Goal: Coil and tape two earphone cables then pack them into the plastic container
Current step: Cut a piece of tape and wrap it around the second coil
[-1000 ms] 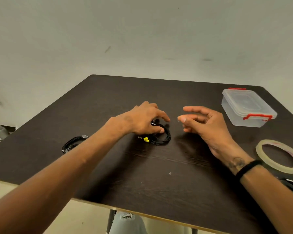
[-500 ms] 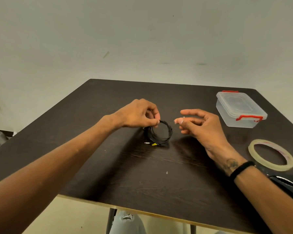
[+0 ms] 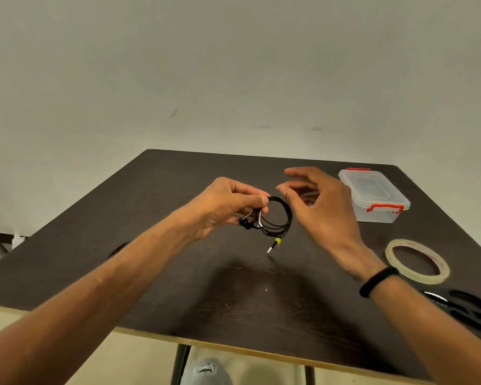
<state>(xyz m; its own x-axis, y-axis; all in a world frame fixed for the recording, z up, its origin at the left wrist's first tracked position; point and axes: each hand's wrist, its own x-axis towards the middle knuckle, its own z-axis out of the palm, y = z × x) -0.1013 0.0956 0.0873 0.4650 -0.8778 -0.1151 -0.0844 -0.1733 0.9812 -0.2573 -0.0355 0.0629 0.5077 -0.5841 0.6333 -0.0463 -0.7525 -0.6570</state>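
Observation:
My left hand (image 3: 228, 204) pinches a coiled black earphone cable (image 3: 278, 218) and holds it above the dark table (image 3: 178, 259). The earbuds hang by my fingers and the yellow-tipped plug dangles below the coil. My right hand (image 3: 322, 209) hovers just right of the coil, fingers spread, with what looks like a small strip of clear tape on a fingertip. A second black cable (image 3: 118, 249) lies blurred at the left, partly behind my left forearm. The clear plastic container (image 3: 372, 195) with red clips stands shut at the back right.
A roll of clear tape (image 3: 417, 261) lies flat at the right. Black-handled scissors (image 3: 461, 304) rest near the front right edge. A wall rises behind the table. The table's front edge runs below my forearms.
My left hand has lifted the coiled cable off the table and turned it upright. My right hand has moved up beside the coil. The view has tilted upward.

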